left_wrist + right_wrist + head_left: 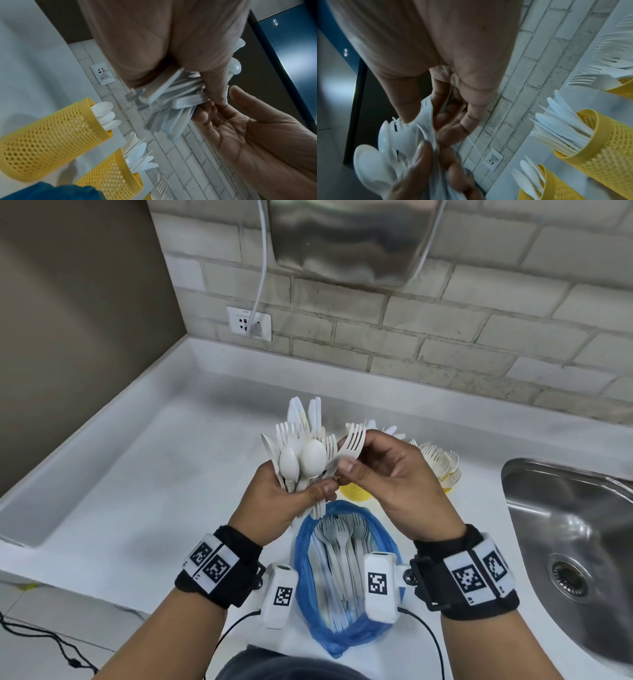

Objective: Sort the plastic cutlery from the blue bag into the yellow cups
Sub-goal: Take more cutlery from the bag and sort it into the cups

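Left hand [274, 501] wrapped around a mixed bundle of white cutlery [303, 453], spoons, forks and knives fanned up toward 12 o'clock, thumb clamped across the handles. Right hand [394, 484] at 3 o'clock of the bundle, thumb and forefinger pinching a couple of forks [352, 445] by the neck — tines upward, still touching the bundle.

From the head view: blue bag [305, 542] lying open on the white counter [137, 474] at 6 o'clock of the hands, more forks [337, 546] inside. Only scraps of yellow visible behind the right hand, with a cluster of sorted forks [440, 462] at 3 o'clock.

From the left wrist view, what the head camera hides: the handle ends of the bundle [164, 97] poking out below the fist, and two yellow mesh cups in full — one with spoons [48, 138], one with knives [111, 178].

From the right wrist view: all three cups in a row, spoons [556, 189], knives [604, 148], forks [623, 86], upright near the brick wall [539, 67]. Steel sink [565, 542] at 3 o'clock on the counter.
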Demonstrator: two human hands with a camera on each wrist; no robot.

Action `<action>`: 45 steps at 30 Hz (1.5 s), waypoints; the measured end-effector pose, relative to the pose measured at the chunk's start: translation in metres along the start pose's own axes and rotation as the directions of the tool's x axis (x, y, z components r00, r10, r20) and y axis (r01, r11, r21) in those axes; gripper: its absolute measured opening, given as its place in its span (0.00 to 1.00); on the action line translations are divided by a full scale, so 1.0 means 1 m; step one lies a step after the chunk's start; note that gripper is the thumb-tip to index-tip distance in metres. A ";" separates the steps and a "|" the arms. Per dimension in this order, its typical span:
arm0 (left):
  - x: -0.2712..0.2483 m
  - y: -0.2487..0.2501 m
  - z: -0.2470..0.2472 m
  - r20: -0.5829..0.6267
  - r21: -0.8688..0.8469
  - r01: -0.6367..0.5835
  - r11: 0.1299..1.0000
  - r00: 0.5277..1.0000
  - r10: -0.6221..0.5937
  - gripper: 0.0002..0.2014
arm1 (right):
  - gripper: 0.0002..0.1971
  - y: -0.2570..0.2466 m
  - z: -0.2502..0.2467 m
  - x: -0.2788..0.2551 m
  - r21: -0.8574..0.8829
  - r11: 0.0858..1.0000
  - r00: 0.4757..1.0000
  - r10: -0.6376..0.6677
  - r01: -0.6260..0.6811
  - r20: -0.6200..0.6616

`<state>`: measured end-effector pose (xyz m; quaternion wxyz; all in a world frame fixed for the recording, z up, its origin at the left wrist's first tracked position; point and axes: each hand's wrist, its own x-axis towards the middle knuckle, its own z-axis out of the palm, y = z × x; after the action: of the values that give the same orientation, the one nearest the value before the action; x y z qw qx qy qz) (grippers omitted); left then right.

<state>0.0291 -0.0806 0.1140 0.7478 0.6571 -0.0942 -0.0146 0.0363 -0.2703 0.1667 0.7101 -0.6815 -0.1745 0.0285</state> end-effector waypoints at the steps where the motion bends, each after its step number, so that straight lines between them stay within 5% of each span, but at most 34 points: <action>1: 0.001 0.000 0.000 0.007 0.006 0.001 1.000 1.000 -0.001 0.21 | 0.07 0.000 0.000 -0.001 -0.025 1.000 1.000 -0.010 0.010 0.003; 13: -0.001 -0.001 0.001 -0.003 -0.006 0.039 0.999 0.999 -0.039 0.17 | 0.06 0.002 0.000 0.003 -0.024 0.999 0.997 -0.042 0.041 -0.067; 19: -0.001 -0.003 -0.007 0.011 0.014 0.016 1.000 1.000 -0.016 0.15 | 0.13 -0.002 0.002 0.000 0.027 1.000 0.999 -0.013 0.012 0.040; 22: -0.002 -0.001 -0.008 0.034 0.022 0.026 0.999 0.999 -0.027 0.16 | 0.08 -0.007 0.006 0.001 -0.067 0.996 0.995 -0.045 0.051 0.090; 39: 0.001 0.010 -0.005 0.103 0.036 0.000 0.999 0.995 -0.004 0.19 | 0.06 0.004 0.013 0.004 -0.099 0.995 0.999 -0.017 0.014 -0.033; 42: 0.002 0.008 -0.008 0.092 0.035 -0.004 0.999 0.996 0.001 0.20 | 0.07 0.005 0.011 0.006 -0.011 1.000 0.999 -0.004 0.003 -0.054; 45: 0.002 0.007 -0.011 0.079 0.049 0.015 0.999 0.997 -0.019 0.19 | 0.11 0.001 0.010 0.009 0.253 0.967 0.993 0.054 -0.026 -0.106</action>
<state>0.0320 -0.0693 0.1201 0.7272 0.6746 -0.1187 -0.0448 0.0420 -0.2584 0.1678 0.7987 -0.5899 -0.1154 0.0263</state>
